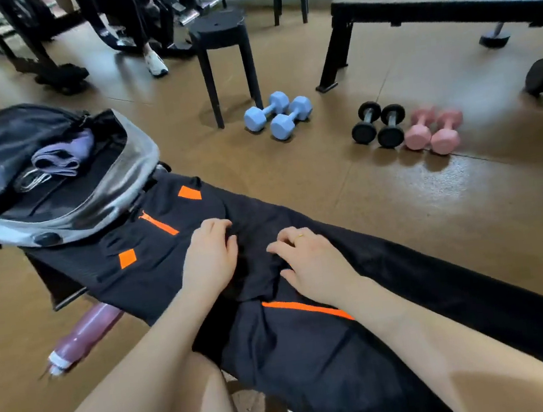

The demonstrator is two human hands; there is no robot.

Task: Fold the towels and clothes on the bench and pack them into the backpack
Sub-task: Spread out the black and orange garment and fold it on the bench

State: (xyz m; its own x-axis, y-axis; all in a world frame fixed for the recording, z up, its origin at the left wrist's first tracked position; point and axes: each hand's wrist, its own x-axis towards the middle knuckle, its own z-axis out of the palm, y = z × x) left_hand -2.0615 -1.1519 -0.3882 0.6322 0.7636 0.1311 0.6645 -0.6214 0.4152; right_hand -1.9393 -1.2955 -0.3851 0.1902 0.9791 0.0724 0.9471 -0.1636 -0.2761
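A black stool (223, 36) stands at upper centre; blue dumbbells (278, 115) lie beside it, black (377, 124) and pink dumbbells (433, 131) right. A purple bottle (85, 335) lies lower left.

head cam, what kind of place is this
Most likely a gym: pairs of dumbbells sit on the floor, a black weight bench stands behind them, and exercise machines are at the back.

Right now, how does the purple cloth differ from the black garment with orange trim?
The purple cloth is small, bunched up, and lies inside the open backpack. The black garment is large, spread along the bench, with both hands on it: left hand, right hand. Both are soft fabric.
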